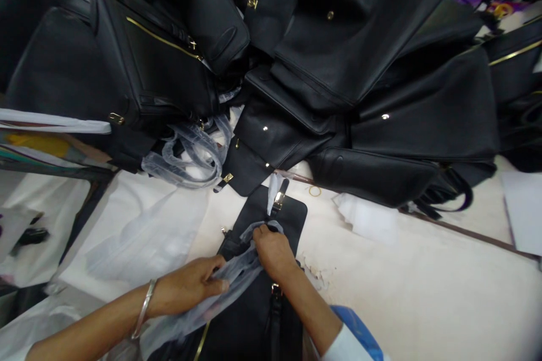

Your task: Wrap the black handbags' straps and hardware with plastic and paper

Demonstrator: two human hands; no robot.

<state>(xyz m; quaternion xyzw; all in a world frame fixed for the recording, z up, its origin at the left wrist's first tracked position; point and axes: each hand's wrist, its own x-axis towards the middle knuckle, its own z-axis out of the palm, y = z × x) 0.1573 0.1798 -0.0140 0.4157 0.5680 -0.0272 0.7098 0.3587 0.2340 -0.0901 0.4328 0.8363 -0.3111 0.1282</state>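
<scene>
We wrap a black bag [258, 316] on the counter [423, 293].
Our left hand [188, 287] and right hand [273, 251] both pinch the clear plastic wrap [239, 271], grips closed on it.

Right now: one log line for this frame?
left hand: grips plastic wrap | right hand: pinches wrap on black bag | behind: bag pile

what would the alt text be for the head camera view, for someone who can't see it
Two bare hands work thin clear plastic wrap on a black handbag lying on a white table: the left hand pinches the plastic, the right hand grips it by the bag's flap. A heap of black handbags fills the table behind.
</scene>
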